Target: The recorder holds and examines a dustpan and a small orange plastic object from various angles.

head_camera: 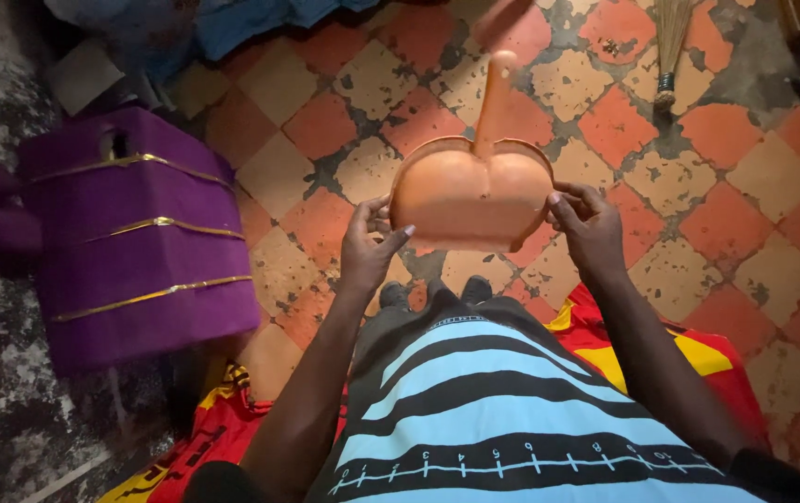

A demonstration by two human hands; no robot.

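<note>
Head view: both hands hold an orange dustpan (471,196) up in front of the body, above the tiled floor (772,186). The left hand (369,244) grips the pan's left rim, thumb on the near face and fingers curled behind. The right hand (589,226) clasps the right rim the same way, fingertips (563,198) pressing the edge. The handle (496,102) points away, beyond the fingers.

To hold it well, I judge both grips should stay even, so the pan keeps level and does not twist between the thumbs.

A purple box (139,233) stands well left of the left fingers; a broom (670,42) lies far beyond the right ones.
</note>
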